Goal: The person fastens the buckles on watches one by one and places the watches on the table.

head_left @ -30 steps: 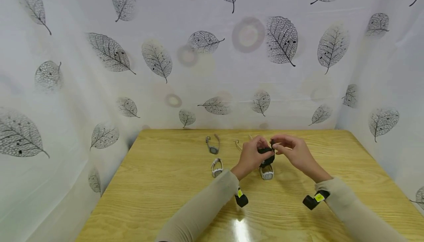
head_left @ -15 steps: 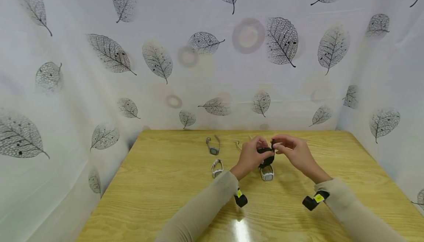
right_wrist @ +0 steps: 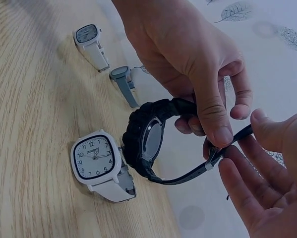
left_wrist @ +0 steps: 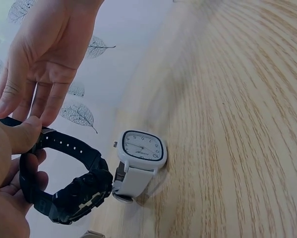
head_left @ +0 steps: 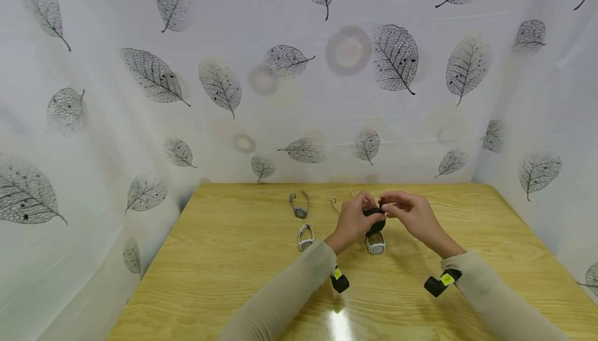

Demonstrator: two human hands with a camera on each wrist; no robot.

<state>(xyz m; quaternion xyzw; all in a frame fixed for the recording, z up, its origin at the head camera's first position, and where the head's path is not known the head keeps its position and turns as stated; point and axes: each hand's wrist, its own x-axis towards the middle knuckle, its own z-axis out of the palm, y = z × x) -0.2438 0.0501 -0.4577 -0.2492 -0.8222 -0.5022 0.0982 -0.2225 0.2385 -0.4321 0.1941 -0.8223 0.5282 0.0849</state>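
Note:
A black wristwatch (head_left: 375, 227) with a chunky case is up between both hands, its strap bent into a loop. My left hand (head_left: 352, 220) pinches the strap near the metal buckle (right_wrist: 212, 159), thumb on top. With thumb and fingers, my right hand (head_left: 415, 217) pinches the strap's free end (right_wrist: 244, 133) beside that buckle. The case's metal back (right_wrist: 152, 139) faces the right wrist camera; in the left wrist view the watch case (left_wrist: 84, 196) hangs at the bottom of the loop. Right behind it, a white square-faced watch (left_wrist: 142, 147) rests on the table.
On the wooden table (head_left: 224, 258), another white watch (head_left: 306, 238) lies left of the hands, with a grey watch (head_left: 300, 207) farther back. A pale strap (head_left: 335, 205) shows behind my left hand. A leaf-print curtain (head_left: 299, 102) surrounds the table's back and sides.
The right fingertips have shifted slightly left, closer to the left hand, and less of the strap end shows above them. The left hand keeps its hold; the other watches stay put.

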